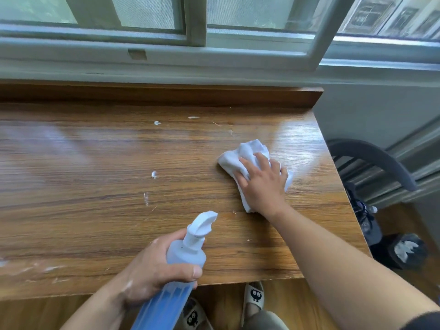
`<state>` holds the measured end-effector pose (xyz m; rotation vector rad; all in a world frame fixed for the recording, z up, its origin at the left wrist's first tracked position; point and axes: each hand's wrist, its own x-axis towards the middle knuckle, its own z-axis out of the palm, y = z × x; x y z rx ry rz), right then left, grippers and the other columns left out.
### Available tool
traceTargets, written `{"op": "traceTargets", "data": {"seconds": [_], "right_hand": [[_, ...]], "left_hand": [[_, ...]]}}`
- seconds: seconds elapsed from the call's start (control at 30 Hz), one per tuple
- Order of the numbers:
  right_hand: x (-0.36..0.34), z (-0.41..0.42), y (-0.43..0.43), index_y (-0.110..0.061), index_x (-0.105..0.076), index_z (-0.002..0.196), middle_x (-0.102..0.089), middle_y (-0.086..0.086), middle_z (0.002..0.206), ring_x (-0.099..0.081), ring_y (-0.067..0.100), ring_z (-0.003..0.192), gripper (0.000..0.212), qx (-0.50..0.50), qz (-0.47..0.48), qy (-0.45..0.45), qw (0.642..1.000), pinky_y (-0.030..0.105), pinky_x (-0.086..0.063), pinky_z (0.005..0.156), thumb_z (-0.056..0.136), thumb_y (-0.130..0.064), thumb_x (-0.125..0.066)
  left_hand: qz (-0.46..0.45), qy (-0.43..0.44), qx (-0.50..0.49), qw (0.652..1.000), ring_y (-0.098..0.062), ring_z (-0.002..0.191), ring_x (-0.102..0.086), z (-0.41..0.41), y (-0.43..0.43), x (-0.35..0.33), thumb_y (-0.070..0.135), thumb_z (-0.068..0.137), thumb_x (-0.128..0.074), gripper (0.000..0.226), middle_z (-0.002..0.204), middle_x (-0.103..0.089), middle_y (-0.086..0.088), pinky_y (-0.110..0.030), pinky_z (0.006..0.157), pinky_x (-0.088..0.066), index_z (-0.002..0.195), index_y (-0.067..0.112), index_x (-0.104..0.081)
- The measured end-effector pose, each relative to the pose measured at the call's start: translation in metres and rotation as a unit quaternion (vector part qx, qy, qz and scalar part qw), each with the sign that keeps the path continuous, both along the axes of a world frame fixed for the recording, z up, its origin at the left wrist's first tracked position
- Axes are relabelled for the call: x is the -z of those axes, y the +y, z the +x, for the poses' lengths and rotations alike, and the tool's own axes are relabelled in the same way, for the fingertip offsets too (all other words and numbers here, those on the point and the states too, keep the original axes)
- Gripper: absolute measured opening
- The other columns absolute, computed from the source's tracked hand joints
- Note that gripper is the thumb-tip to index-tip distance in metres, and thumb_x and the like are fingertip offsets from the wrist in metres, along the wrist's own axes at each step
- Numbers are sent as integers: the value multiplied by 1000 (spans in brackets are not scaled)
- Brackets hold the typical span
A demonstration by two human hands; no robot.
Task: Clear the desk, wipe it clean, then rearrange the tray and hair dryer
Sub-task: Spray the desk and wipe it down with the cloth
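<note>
Left hand (152, 267) grips a blue spray bottle (183, 256) over the near edge of the desk (95, 210). Beyond it, the right hand (262, 184), fingers spread, presses a white cloth (247, 151) onto the desk. Slippers (256, 295) below show cartoon faces.

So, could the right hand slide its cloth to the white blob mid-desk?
Probably yes: bare desk lies between the cloth under the right hand and the white blob; the spray bottle sits off that path.

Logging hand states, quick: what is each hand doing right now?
Left hand: closed, gripping the spray bottle.
Right hand: open, pressing down on the white cloth.
</note>
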<state>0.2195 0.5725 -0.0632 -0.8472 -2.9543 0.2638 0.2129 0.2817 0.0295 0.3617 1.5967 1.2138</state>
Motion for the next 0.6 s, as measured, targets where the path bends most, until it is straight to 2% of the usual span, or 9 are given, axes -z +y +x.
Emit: {"op": "traceTargets", "data": {"seconds": [0.07,0.17,0.27,0.43,0.6], "right_hand": [[3,46,-18,-45,-57,127,-46,-3,145,-45,38,123,38,-14,16,7,1000,60,-33,104,93,-60,-49],[7,113,-54,-42,-59,128,-49,-1,142,-49,39,119,41,-38,29,28,998,61,-39,99,91,-58,-53],[8,141,-88,-42,-59,128,-49,-2,141,-49,39,120,43,-53,37,24,998,61,-39,99,89,-57,-53],[1,70,-82,-47,-56,128,-48,-5,144,-46,39,123,41,-53,15,5,998,60,-32,104,90,-60,-53],[-5,-39,-61,-50,-48,135,-31,-9,156,-27,34,138,40,11,-24,-37,999,56,-16,114,99,-62,-36]], "left_hand": [[15,-15,6,1000,-36,83,-73,-1,-7,-5,37,60,-82,50,98,-63,-32,-43,84,-55,109,33,-69],[21,-31,-2,999,-35,83,-73,-5,-18,-3,37,60,-83,54,98,-62,-34,-40,82,-56,112,36,-69],[18,-23,-18,999,-38,85,-72,-7,-28,1,41,58,-87,57,97,-67,-31,-47,87,-54,112,36,-70],[2,13,-45,999,-42,90,-71,-9,-34,2,46,57,-84,56,97,-73,-21,-57,94,-52,111,41,-70],[-10,20,-56,998,-41,94,-71,-10,-37,2,48,57,-82,55,100,-74,-16,-58,95,-52,110,42,-70]]}}
